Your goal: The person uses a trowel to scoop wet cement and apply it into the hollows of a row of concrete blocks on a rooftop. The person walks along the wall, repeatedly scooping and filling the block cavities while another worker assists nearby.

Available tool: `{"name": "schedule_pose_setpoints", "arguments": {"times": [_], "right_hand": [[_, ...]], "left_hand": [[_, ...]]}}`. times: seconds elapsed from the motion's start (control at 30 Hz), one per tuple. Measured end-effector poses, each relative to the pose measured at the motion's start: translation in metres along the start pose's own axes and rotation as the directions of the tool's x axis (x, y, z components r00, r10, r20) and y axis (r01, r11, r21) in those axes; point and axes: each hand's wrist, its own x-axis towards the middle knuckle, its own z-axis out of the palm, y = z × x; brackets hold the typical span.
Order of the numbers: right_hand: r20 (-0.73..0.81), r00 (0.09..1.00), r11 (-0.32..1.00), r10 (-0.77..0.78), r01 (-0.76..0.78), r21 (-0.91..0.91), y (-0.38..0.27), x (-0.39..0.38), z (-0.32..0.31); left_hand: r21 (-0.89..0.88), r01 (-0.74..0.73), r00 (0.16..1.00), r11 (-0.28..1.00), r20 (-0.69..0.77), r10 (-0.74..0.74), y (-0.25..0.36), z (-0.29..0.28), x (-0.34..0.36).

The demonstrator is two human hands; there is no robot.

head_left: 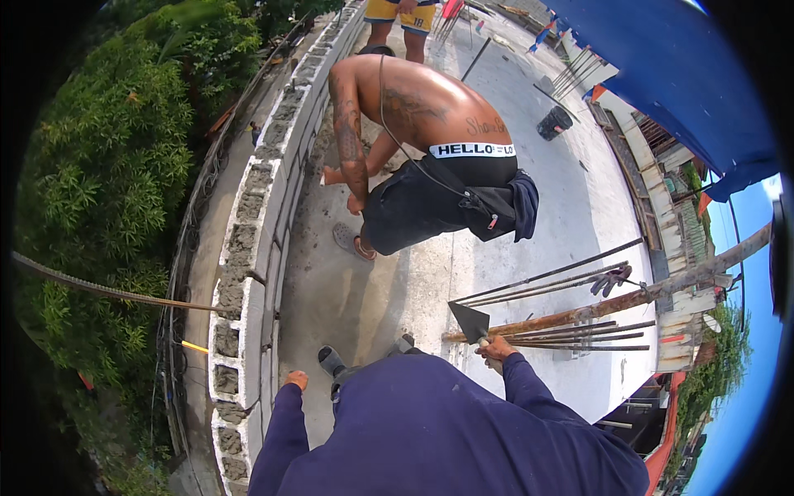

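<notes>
Right grip [497,350] wraps the trowel [469,321] at its handle [483,341], the best hold; likely stiff and light; left grip [297,379] hangs near the block wall [253,304], its state unclear.

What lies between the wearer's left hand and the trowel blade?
In the head view, the wearer's feet and some concrete floor show between the left hand and the trowel blade.

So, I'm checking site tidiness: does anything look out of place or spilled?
Perhaps what looks like a dark glove, on or against the reinforcing bars right of the trowel: an odd resting place. Dark specks, possibly mortar, dot the floor beside the block wall.
</notes>
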Motion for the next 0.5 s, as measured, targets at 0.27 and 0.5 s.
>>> {"name": "schedule_pose_setpoints", "arguments": {"times": [0.27,0.5], "right_hand": [[0.091,0.996,0.956,-0.017,-0.01,0.292,0.054,0.069,0.0],[0.074,0.994,0.858,-0.077,0.029,0.512,0.05,0.106,-0.045]], "left_hand": [[-0.255,0.301,0.953,0.919,0.097,-0.285,0.079,-0.053,0.015],[0.535,-0.485,0.873,0.692,0.349,0.342,0.235,-0.047,0.075]]}}
